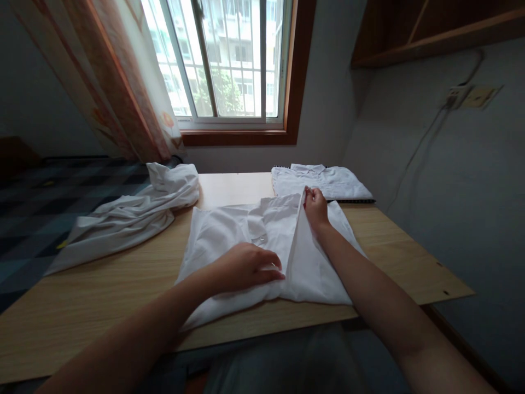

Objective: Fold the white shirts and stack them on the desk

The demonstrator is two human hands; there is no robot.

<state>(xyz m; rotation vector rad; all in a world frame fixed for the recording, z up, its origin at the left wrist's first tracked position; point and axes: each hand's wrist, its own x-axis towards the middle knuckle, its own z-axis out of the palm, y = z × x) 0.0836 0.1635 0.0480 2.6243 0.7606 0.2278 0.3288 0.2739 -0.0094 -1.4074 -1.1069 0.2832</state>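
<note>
A white shirt (229, 262) lies partly folded on the wooden table in front of me, its collar at the far side and a button showing near the middle. My right hand (315, 209) pinches the shirt's front edge near the collar and holds it raised, so the fabric stands up in a slanting fold. Lower down, my left hand (256, 267) rests over the shirt with thumb and fingers apart, their tips close to the base of that fold.
On the table (389, 251), a folded white shirt (320, 180) lies at the back right on something dark-edged. A crumpled white garment (164, 202) spreads over the left edge onto a checked bed cover (36, 202). Behind are a window (229, 65) and a curtain (110, 71); a shelf (443, 44) hangs upper right.
</note>
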